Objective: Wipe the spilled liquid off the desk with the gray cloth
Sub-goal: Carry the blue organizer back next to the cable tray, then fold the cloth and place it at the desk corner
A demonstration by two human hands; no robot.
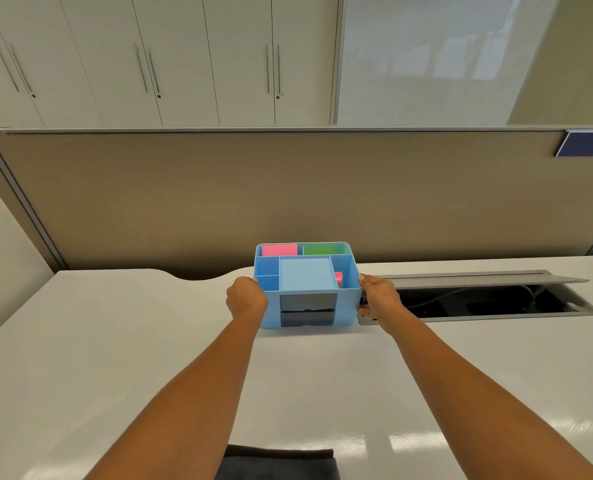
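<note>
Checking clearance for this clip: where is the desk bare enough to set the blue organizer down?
Bare white desk lies left of the blue plastic organizer and between both forearms. Crowded: open cable tray on the right, dark gray cloth at the near edge.

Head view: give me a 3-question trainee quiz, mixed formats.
1. True or false: both hands grip the blue organizer.
2. Where is the gray cloth? A) in the organizer B) at the desk's near edge C) in the cable tray
3. Fill in: the right hand is beside the open ____.

Key: 1 true; 2 B; 3 cable tray. The left hand holds the other side.
</note>
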